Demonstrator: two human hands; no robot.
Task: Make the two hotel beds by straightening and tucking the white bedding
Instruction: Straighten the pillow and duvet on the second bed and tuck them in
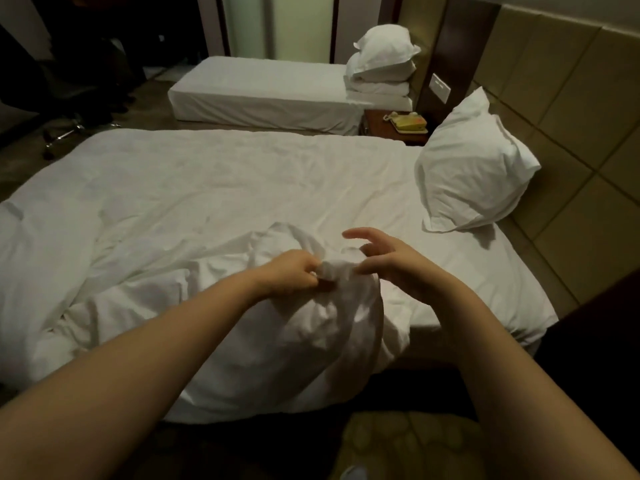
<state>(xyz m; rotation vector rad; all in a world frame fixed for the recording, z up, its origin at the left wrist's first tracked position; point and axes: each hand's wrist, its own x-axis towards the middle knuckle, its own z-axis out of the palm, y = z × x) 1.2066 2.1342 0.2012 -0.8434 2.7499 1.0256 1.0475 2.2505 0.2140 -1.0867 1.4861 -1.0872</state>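
Note:
A crumpled white duvet [298, 341] lies bunched over the near edge of the near bed [242, 174], whose sheet is wrinkled. My left hand [294, 275] pinches a raised corner of the duvet. Just right of it, my right hand [384, 258] hovers with fingers spread and loosely curved, fingertips close to the same corner. A white pillow [471, 168] leans against the headboard at the right. The far bed [263, 91] has a flat sheet and a stack of pillows [381, 60] at its head.
A wooden nightstand [377, 128] with a yellow telephone [407, 121] stands between the beds. The padded headboard wall [571, 98] runs along the right. A dark office chair [65, 91] is at the far left. Patterned carpet [408, 445] lies below me.

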